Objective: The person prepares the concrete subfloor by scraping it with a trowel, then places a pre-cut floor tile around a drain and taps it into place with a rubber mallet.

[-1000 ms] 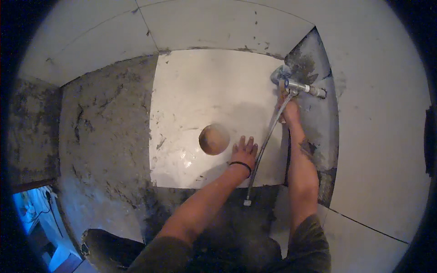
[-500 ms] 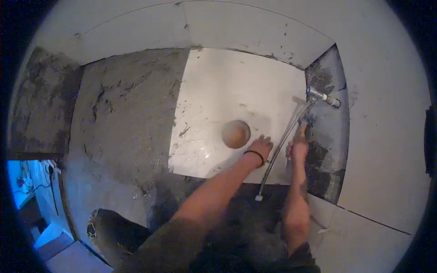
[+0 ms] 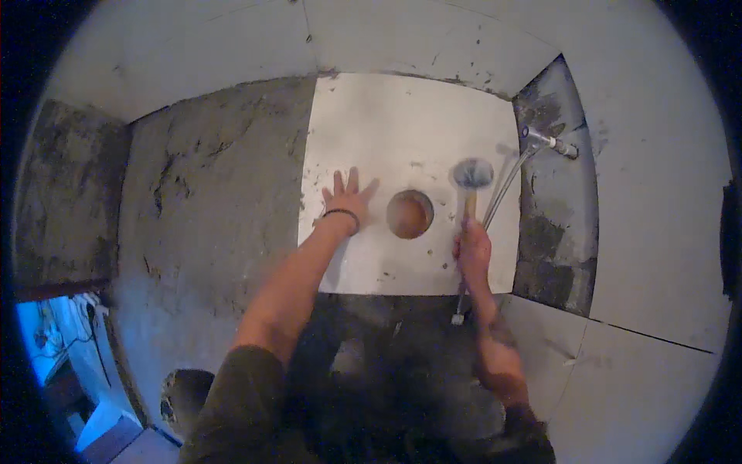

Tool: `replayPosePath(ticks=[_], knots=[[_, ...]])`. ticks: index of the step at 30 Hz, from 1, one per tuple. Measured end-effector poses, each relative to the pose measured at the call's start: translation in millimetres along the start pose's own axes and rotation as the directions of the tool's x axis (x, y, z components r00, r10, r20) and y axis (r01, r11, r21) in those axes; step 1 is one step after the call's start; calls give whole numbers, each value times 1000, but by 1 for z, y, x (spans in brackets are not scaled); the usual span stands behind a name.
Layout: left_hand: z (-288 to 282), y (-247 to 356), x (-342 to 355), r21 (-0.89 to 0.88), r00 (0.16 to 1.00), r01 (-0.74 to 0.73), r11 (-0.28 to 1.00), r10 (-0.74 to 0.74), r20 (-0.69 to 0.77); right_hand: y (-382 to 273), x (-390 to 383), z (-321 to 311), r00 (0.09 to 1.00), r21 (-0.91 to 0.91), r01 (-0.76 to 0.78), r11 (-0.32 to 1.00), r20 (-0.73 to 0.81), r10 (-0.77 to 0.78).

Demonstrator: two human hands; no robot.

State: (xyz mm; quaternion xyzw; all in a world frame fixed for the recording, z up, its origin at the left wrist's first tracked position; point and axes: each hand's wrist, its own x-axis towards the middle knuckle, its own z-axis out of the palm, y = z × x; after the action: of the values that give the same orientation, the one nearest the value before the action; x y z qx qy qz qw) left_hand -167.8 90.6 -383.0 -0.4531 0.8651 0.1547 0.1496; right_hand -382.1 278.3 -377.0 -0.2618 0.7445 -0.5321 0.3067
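A large white tile (image 3: 417,116) with mortar specks lies against wet grey mortar. It has a round hole (image 3: 410,214) low in its middle. My left hand (image 3: 348,203), a dark band at the wrist, lies flat on the tile left of the hole, fingers spread. To the right of the hole, my right hand (image 3: 473,246) grips the wooden handle of a mallet (image 3: 473,173) with a rounded dark-grey head. The head is over the tile; contact with it cannot be made out. Just right of the mallet runs a braided flexible hose (image 3: 504,185), partly behind my right hand.
The hose hangs from a chrome valve (image 3: 547,142) on the mortar-stained strip at right. Grey mortar (image 3: 209,178) covers the area left of the tile. Pale tiles (image 3: 657,193) border the right side. A blue-lit opening (image 3: 54,332) with cables shows at lower left.
My left hand has moved left across the tile, from right of the hole to its left. My right hand has come left from the side strip, bringing the mallet over the tile.
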Motion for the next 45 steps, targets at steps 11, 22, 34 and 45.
replayPosePath(ticks=[11,22,34,45], knots=[[-20,12,-3,-150,987,106,983,-86,133,-32,168,58,958,201,-285,937,68,277],[-32,20,3,-125,990,78,989,-62,126,-6,189,14,976,304,-201,931,-21,217],[-27,87,86,-113,986,165,980,-160,49,-14,187,14,961,121,-215,969,-152,232],[-33,110,95,-133,988,151,980,-144,58,64,246,-26,973,6,171,985,-158,-167]])
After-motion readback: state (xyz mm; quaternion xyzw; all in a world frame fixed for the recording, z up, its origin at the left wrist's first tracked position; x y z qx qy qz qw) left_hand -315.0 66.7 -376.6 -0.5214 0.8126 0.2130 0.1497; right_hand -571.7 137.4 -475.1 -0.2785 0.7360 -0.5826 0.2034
